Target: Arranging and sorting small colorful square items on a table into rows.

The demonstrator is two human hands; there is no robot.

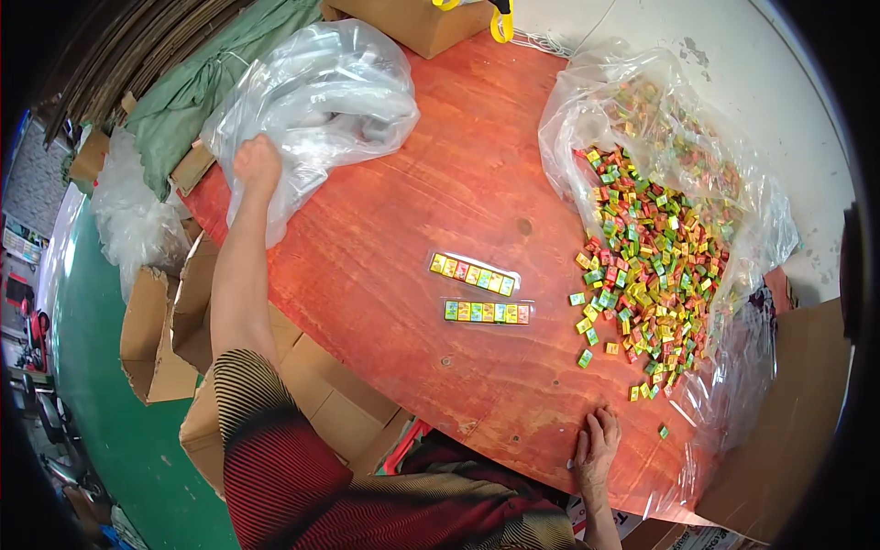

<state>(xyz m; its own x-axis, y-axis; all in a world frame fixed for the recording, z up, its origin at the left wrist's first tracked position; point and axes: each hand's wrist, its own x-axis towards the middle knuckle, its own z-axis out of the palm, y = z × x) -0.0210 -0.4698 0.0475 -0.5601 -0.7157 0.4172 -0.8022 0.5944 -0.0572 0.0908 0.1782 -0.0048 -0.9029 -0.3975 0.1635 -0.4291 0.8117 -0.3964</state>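
My left hand (258, 163) is closed on the near edge of a large clear plastic bag (321, 96) at the far left of the red wooden table (467, 183). What lies inside the bag is hard to make out. My right hand (598, 444) rests on the table's near edge, fingers stretched out and slightly bent, holding nothing. Between the hands lie two narrow clear plastic packs, the upper pack (472, 274) tilted and the lower pack (487, 313) nearly level. Each holds a row of small coloured blocks. A heap of similar blocks (655, 266) spreads from an open plastic bag (587, 101) on the right.
Open cardboard boxes (151, 335) stand left of the table, above a green floor (96, 321). Green cloth (188, 110) lies beyond them. Another carton (426, 26) sits at the far edge. On the right are a white wall (779, 101) and a cardboard panel (793, 412).
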